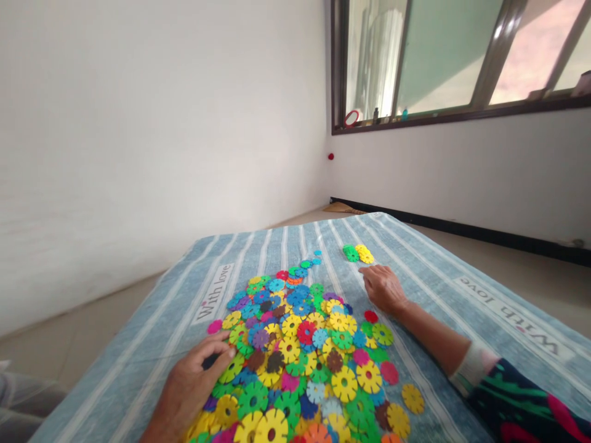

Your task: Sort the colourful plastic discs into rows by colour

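Note:
A large heap of flat, notched plastic discs [289, 347] in many colours covers the middle of the cloth-covered table. My left hand [191, 375] rests at the heap's left edge, thumb and forefinger curved with a gap between them; no disc shows in its grasp. My right hand [383, 289] is over the cloth right of the heap, forefinger stretched forward and the other fingers bent, partly hidden. Just beyond its fingertip lie a row of green discs [351, 253] and a row of yellow discs [364, 254], side by side and overlapping.
Blue striped cloth [170, 332] covers the table. Small blue discs [317, 253] trail off the heap's far end, and a loose yellow disc [412, 399] lies at its right. A white wall [161, 123] stands at left, a window [443, 55] at back right.

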`<action>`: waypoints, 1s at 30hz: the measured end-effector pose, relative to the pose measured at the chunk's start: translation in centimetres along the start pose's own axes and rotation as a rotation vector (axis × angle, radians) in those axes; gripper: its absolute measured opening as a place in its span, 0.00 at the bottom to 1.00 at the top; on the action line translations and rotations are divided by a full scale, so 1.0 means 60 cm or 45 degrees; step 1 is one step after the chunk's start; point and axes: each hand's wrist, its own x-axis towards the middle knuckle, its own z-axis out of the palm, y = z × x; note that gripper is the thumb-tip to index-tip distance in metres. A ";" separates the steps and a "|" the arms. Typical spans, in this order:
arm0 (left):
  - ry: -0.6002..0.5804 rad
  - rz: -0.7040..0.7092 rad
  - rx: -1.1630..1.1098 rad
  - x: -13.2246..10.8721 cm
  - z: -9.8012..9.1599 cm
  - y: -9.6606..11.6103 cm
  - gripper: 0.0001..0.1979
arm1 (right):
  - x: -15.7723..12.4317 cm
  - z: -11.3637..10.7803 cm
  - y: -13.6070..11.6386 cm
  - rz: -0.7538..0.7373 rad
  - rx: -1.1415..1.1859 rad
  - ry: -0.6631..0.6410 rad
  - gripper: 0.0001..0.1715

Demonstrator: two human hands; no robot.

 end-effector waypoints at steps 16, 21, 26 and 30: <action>0.039 0.076 -0.008 0.003 -0.005 0.018 0.16 | -0.093 -0.034 -0.034 -0.098 0.271 -0.001 0.11; 0.017 0.075 -0.011 0.000 -0.004 0.016 0.17 | -0.109 -0.046 -0.034 -0.089 0.376 -0.003 0.11; -0.003 0.052 -0.029 0.000 -0.005 0.025 0.18 | -0.116 -0.050 -0.034 -0.066 0.431 0.014 0.12; -0.009 0.038 -0.043 0.000 -0.005 0.030 0.18 | -0.117 -0.056 -0.033 -0.056 0.446 0.005 0.13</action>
